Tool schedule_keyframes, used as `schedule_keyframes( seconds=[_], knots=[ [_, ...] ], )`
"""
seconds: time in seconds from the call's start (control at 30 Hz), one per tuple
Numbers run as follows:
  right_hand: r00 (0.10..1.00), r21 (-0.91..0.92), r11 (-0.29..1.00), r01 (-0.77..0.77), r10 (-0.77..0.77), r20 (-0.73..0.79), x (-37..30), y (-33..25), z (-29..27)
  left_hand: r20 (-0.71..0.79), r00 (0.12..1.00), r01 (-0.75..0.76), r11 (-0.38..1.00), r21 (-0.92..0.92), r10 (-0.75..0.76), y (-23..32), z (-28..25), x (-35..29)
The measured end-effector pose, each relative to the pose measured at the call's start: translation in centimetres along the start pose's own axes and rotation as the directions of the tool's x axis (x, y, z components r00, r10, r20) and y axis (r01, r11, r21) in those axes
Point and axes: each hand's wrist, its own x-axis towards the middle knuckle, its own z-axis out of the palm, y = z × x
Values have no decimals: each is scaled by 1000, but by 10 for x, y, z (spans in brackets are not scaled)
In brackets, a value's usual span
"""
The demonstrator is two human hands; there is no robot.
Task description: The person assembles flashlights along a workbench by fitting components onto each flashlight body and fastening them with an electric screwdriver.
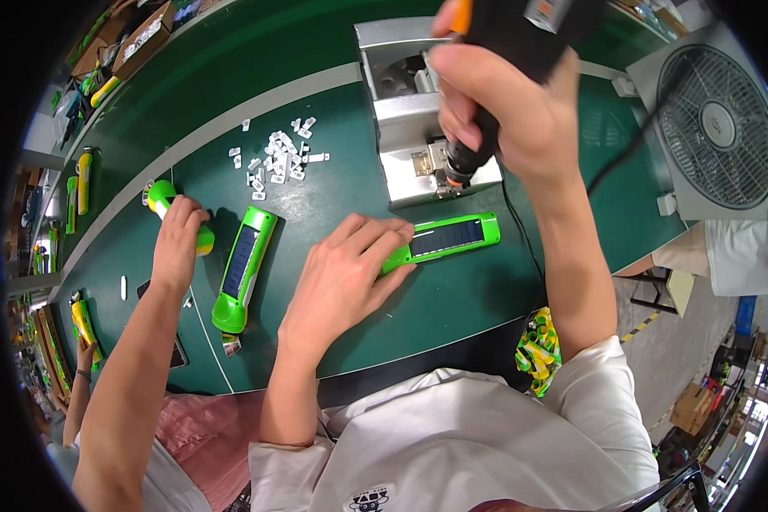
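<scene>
My right hand (pixel 512 111) grips a black power screwdriver (pixel 529 34) with orange parts. It points down, its orange-collared tip at the front of a silver metal screw feeder (pixel 401 128); whether a screw is on the tip cannot be made out. My left hand (pixel 346 269) is closed around the left end of a green flashlight (pixel 448 239), which lies on the table with its dark solar panel facing up. That end is hidden under my fingers. Left of my left hand rests another green flashlight (pixel 246 269) with a solar panel, slanted on the green table (pixel 316 205).
Small white plastic parts (pixel 283 158) lie heaped behind the flashlights. At left, a co-worker's hand (pixel 182 226) holds a green-yellow flashlight (pixel 159 196). A grey box fan (pixel 712 119) stands at right; a black cable (pixel 627 154) hangs before it. Yellow-green pieces (pixel 538 352) sit by the table's front edge.
</scene>
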Motion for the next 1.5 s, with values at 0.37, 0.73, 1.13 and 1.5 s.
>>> schedule_keyframes(
  seconds=[0.37, 0.73, 1.13, 1.5],
  knots=[
    [992, 264, 959, 103, -120, 50, -49, 11, -13, -93, 994, -62, 996, -57, 56, -3, 20, 7],
    [968, 72, 979, 192, -201, 152, -69, 33, -8, -62, 996, -64, 997, -32, 62, -5, 16, 4],
    [958, -15, 967, 255, -250, 143, -78, 46, -3, -27, 1000, -9, 1000, -20, 8, -2, 12, 5],
    [984, -3, 994, 109, -108, 139, -91, 46, 7, -30, 999, -18, 998, -53, 16, -6, 11, 1]
  ],
)
